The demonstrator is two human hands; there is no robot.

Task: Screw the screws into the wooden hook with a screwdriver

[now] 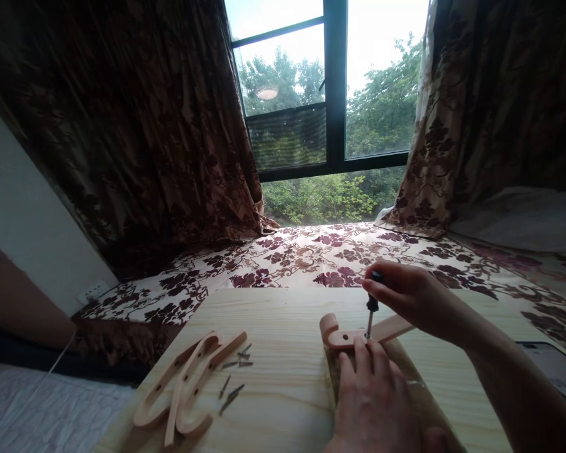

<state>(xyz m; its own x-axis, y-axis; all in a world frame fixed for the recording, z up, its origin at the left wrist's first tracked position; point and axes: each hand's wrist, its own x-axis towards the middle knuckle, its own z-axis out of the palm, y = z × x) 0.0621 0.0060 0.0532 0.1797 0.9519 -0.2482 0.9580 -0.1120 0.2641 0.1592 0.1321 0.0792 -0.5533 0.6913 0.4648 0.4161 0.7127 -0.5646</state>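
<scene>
My right hand [403,292] is closed around the dark handle of a screwdriver [372,302]. The screwdriver stands nearly upright, its tip at a hole in a pale wooden hook [344,340]. That hook lies across the top end of a brown wooden board [415,384]. My left hand [370,396] rests over the board, its fingertips pressed on the hook right beside the screwdriver's tip. Its palm and fingers hide part of the board and the hook's near edge. Whether a screw sits under the tip is too small to tell.
On the pale wooden tabletop [278,377], several more wooden hooks [188,384] lie at left, with several loose screws [233,396] beside them. A phone or tablet [551,371] lies at the right edge. Behind are a flower-patterned cloth [292,258], curtains [170,126] and a window [334,88].
</scene>
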